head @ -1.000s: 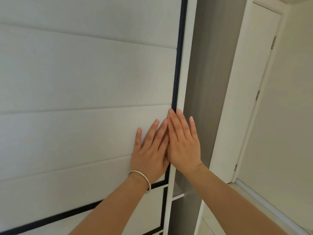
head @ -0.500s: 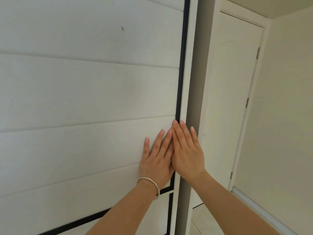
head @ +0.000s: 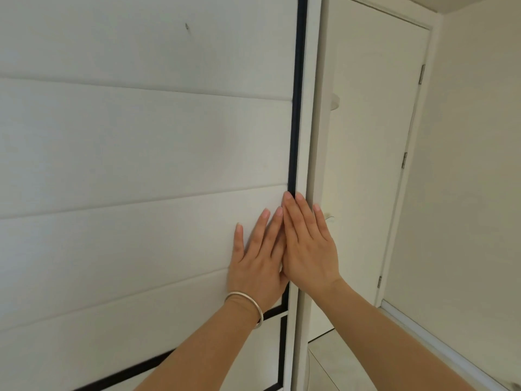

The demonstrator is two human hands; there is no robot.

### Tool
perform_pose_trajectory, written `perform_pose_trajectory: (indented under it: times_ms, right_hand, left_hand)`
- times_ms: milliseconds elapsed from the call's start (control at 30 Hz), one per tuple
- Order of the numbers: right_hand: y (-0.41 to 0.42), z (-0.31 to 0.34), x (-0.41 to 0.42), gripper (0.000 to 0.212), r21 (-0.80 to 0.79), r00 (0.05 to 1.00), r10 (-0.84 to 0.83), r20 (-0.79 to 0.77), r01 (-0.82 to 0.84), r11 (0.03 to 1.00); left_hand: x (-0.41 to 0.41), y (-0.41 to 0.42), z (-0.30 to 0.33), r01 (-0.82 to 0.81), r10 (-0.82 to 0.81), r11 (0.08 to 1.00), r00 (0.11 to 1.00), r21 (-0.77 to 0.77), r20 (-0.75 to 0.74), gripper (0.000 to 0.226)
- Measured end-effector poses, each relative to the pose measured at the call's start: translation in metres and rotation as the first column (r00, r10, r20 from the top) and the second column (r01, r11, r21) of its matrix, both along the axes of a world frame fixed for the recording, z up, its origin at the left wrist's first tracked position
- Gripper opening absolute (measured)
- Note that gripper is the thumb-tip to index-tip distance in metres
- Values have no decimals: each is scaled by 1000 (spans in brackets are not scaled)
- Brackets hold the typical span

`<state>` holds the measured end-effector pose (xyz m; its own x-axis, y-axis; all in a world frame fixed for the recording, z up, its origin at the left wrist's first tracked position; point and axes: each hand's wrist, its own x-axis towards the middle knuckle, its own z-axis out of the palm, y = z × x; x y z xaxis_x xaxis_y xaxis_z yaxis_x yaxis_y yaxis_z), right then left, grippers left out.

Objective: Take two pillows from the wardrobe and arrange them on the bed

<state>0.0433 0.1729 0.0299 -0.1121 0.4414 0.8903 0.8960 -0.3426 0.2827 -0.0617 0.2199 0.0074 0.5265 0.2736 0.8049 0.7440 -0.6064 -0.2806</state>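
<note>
Right hand (head: 308,249): fingers straight and close together, nothing gripped, tips reaching up over the black strip (head: 296,122) that runs down the door's right edge. Left hand (head: 258,263): flat, palm down on the wardrobe door (head: 141,150), fingers spread a little and straight, also gripping nothing. The two hands touch along their inner sides, the right slightly overlapping the left. A silver bangle (head: 249,304) circles the left wrist. Both forearms rise from the lower edge of the view. The door is white with padded horizontal bands; a second black line crosses it low down, below the hands. Just right of the black strip stands the white wardrobe frame (head: 307,136), touching the door edge with no gap showing between them. Pillows and bed are not in view; whatever the wardrobe holds is hidden behind the door. Right of the frame, a white room door (head: 375,136) stands in its own frame, hinges on its right side. Beyond it a plain cream wall (head: 473,165). Pale floor tiles (head: 338,362) lie open between wardrobe and wall, nothing standing on them.
</note>
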Motion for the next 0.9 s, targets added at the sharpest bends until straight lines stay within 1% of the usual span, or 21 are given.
perform_pose_trajectory:
  times_ms: [133, 267, 400, 533, 667, 733, 800, 833, 900]
  right_hand:
    - [1, 1, 2, 59, -6, 1000, 4, -19, -4, 1000]
    - [-1, 0, 5, 59, -43, 999, -34, -8, 34, 999]
    - [-1, 0, 4, 59, -28, 998, -61, -15, 61, 998]
    - [-2, -1, 3, 59, -1, 999, -28, -41, 28, 1000]
    - [-2, -1, 0, 59, -22, 997, -26, -74, 24, 999]
    - [-7, 0, -5, 57, -20, 995, -7, -100, 5, 1000]
    - [-13, -1, -12, 52, 29, 982, 83, -172, -79, 996]
    - [-17, -3, -15, 47, 89, 963, 160, -218, -144, 986]
    - [-30, -14, -25, 37, 199, 911, 283, -301, -230, 953]
  left_hand:
    - [2, 1, 0, 0, 0, 1000, 1000, -2, -3, 76]
    - [4, 1, -2, 17, -17, 1000, 1000, -16, 1, 81]
    - [4, 1, -3, 25, -25, 999, 1000, -48, 0, 81]
    - [3, -1, 0, 29, -30, 998, 1000, -62, -9, 80]
    - [0, -3, 4, 91, -92, 993, 996, -76, -6, 79]
    - [-5, -4, 2, 165, -165, 983, 986, -75, 7, 76]
    - [-13, -8, -1, 321, -316, 944, 947, -83, 61, 69]
    - [-20, -8, -6, 420, -411, 904, 905, -83, 107, 65]
    - [-42, -8, -18, 596, -580, 796, 800, -107, 152, 60]
